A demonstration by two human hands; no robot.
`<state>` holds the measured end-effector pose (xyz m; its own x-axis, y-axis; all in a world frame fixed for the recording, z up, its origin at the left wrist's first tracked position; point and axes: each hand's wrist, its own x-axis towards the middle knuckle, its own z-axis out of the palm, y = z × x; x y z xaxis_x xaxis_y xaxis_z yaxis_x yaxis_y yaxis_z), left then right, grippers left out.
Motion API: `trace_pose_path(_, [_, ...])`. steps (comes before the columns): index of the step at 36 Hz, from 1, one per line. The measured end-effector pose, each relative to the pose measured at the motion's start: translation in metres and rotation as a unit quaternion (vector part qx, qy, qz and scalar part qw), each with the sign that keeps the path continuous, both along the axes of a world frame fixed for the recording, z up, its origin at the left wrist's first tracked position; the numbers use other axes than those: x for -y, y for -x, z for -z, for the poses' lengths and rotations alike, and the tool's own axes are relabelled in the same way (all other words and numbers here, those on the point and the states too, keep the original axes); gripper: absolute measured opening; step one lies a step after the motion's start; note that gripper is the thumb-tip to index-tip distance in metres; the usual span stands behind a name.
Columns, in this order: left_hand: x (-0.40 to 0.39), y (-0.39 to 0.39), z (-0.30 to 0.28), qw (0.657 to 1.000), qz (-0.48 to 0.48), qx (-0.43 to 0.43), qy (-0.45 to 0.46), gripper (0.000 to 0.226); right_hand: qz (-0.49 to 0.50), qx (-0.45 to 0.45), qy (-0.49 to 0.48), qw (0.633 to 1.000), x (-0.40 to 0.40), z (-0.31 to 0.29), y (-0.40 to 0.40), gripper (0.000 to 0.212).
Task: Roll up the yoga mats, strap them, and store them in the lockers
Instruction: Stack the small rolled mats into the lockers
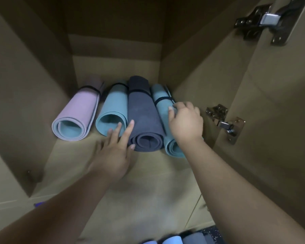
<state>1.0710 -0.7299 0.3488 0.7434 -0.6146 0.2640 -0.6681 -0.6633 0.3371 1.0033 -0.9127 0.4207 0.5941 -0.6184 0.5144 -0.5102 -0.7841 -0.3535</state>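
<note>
Several rolled, strapped yoga mats lie side by side on the locker floor (113, 182). From the left they are a lilac mat (79, 110), a teal mat (115, 104), a dark navy mat (144, 117) and a second teal mat (161, 106) against the right wall. My left hand (113, 152) has straight fingers pressing the left side of the navy mat's near end, between it and the first teal mat. My right hand (185, 120) lies over the rightmost teal mat with fingers curled on its top. That mat's near end is partly hidden by my wrist.
The locker's brown side walls close in left and right. The open door (280, 103) stands at the right with two metal hinges (225, 120). More rolled mats (180, 240) lie on the speckled floor at the bottom edge.
</note>
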Motion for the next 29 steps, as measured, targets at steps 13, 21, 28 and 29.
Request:
trace_pose_path(13, [0.004,-0.002,0.002,0.988,-0.147,0.0,-0.04,0.062,-0.038,0.005,-0.067,0.997,-0.063,0.072,0.03,0.086])
trace_pose_path(21, [0.006,-0.001,-0.001,0.988,-0.15,0.027,-0.027,0.07,-0.061,0.022,-0.121,0.991,-0.018,0.063,-0.001,0.036])
trace_pose_path(28, [0.007,0.0,0.001,0.985,-0.167,0.038,-0.001,0.07,-0.123,-0.028,-0.169,0.977,0.009,0.058,-0.014,0.039])
trace_pose_path(29, [0.007,0.0,0.001,0.985,-0.171,0.037,0.005,0.07,-0.132,-0.03,-0.173,0.976,0.01,0.057,-0.016,0.039])
